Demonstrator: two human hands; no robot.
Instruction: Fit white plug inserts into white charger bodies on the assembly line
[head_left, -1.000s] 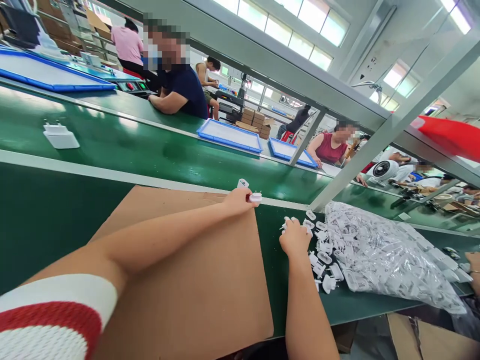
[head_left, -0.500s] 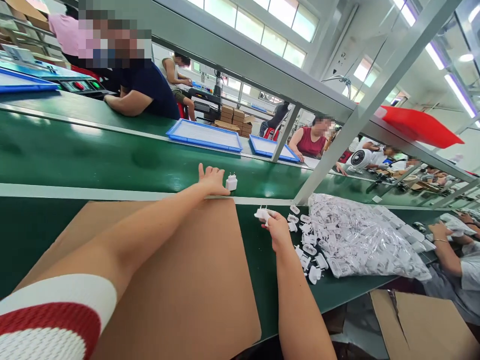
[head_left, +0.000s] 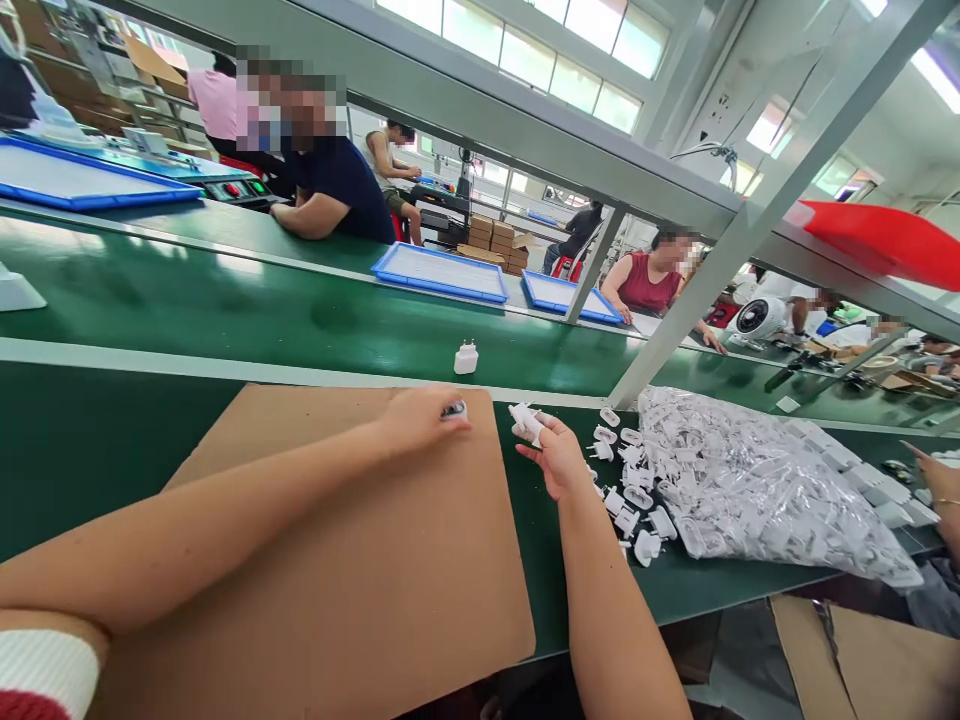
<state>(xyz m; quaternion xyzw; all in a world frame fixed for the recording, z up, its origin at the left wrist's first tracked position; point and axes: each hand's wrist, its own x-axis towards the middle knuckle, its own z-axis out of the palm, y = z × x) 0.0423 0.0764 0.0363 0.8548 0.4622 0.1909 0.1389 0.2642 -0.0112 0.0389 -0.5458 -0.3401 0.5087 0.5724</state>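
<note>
My left hand (head_left: 429, 420) is above the far right part of a brown cardboard sheet (head_left: 360, 560), its fingers closed on a small white piece (head_left: 454, 410) with a dark inside. To its right, my right hand (head_left: 556, 452) holds white plug pieces (head_left: 527, 422) between thumb and fingers, over the green table. A white charger (head_left: 466, 357) stands on the green belt (head_left: 315, 325) beyond my left hand, pins up. Loose white plug parts (head_left: 626, 515) lie right of my right hand, beside a clear plastic bag (head_left: 750, 480) full of such parts.
A slanted metal post (head_left: 675, 310) rises behind the bag. Blue-rimmed trays (head_left: 441, 288) line the belt's far side, where people sit. White blocks (head_left: 862, 465) lie behind the bag. At the right edge shows another person's hand (head_left: 941, 480). An open cardboard box (head_left: 885, 650) stands below.
My left hand has come back from beside the charger on the belt to above the cardboard, and a white piece now shows in it. The view has shifted left.
</note>
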